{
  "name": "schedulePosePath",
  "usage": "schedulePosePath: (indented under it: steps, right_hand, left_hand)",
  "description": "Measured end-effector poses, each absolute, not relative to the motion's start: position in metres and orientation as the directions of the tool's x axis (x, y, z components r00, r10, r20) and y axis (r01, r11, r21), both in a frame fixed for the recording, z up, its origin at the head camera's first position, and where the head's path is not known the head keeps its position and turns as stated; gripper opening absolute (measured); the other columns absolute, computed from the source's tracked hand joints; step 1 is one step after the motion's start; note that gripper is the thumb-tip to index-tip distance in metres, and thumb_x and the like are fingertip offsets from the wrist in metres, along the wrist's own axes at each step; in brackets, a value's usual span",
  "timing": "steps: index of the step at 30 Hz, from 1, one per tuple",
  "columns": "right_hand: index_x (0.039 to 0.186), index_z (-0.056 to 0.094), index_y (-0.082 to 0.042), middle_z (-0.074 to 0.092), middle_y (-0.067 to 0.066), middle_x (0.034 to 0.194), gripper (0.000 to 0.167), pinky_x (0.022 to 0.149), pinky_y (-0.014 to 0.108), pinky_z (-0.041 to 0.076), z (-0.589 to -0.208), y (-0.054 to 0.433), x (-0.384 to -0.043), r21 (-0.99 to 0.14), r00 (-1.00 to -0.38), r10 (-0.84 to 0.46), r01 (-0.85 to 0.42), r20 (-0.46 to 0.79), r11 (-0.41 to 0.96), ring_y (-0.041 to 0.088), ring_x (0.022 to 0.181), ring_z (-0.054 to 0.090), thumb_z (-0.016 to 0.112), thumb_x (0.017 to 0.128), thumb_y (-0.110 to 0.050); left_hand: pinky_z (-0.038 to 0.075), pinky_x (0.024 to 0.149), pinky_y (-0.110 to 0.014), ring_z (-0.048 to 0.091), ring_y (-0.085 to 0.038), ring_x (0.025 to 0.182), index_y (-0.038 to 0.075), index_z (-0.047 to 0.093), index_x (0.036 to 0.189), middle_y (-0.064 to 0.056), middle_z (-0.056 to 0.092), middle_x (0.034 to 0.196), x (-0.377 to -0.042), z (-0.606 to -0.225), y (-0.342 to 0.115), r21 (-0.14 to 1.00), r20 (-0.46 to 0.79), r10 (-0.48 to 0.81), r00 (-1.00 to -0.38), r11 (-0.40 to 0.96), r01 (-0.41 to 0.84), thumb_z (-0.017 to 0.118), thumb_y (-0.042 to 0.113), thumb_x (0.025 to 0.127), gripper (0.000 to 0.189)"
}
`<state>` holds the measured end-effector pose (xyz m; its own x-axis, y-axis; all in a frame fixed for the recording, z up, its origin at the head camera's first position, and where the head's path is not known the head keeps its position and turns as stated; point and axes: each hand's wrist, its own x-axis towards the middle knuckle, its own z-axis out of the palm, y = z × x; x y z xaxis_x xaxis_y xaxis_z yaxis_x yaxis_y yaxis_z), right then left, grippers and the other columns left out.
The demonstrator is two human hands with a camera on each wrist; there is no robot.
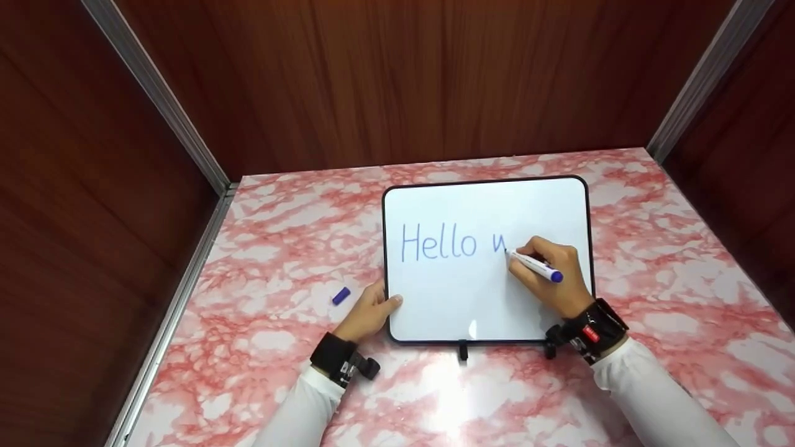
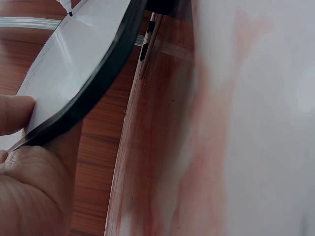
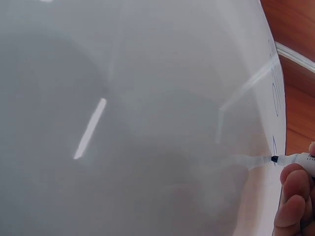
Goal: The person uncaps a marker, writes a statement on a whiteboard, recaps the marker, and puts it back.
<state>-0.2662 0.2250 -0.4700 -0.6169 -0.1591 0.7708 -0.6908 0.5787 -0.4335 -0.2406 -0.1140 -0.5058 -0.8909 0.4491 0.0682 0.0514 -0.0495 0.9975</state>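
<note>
A small whiteboard (image 1: pixel 447 298) with a black frame stands on the table, marked with blue writing (image 1: pixel 438 242) that reads "Hello" and part of another letter. My left hand (image 1: pixel 367 312) grips the board's left edge near its lower corner, thumb on the front face and fingers behind, where they are hidden. In my right hand (image 1: pixel 559 273) is a white marker (image 1: pixel 533 265) with a blue end, pinched between thumb and fingers. Its dark tip (image 3: pixel 274 159) meets the board at the unfinished letter. The left wrist view also shows the marker (image 2: pixel 66 5) over the board.
A blue marker cap (image 1: pixel 341 295) lies on the red-and-white marbled table (image 1: pixel 286 248), left of my left hand. Black feet (image 1: pixel 463 350) show under the board's lower edge. Dark wood panels (image 1: pixel 397 81) with metal strips enclose the table at the back and sides.
</note>
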Motion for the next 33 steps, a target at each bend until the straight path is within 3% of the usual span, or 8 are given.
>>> schedulePosePath:
  steps: [16, 33]
  right_hand:
    - [0.073, 0.064, -0.008, 0.066, -0.003, 0.068, 0.010, 0.046, 0.016, 0.038, -0.462, 0.228, -0.276, -0.437, -0.611, -0.143, -0.692, 0.779, 0.575, 0.006, 0.052, 0.050, 0.072, 0.074, -0.001]
    - [0.076, 0.065, -0.007, 0.066, -0.005, 0.069, 0.008, 0.048, 0.015, 0.039, -0.457, 0.228, -0.276, -0.452, -0.620, -0.123, -0.680, 0.775, 0.577, 0.007, 0.054, 0.052, 0.072, 0.075, -0.002]
  left_hand:
    - [0.055, 0.085, -0.041, 0.066, -0.029, 0.097, -0.008, 0.041, 0.139, -0.024, 0.063, 0.116, -0.255, -0.532, -0.115, 0.999, 0.051, 0.442, -0.895, -0.039, 0.038, 0.044, -0.005, 0.097, 0.042]
    - [0.055, 0.084, -0.041, 0.066, -0.029, 0.099, -0.007, 0.045, 0.135, -0.023, 0.064, 0.116, -0.254, -0.534, -0.116, 0.996, 0.085, 0.451, -0.888, -0.050, 0.070, 0.046, -0.002, 0.098, 0.038]
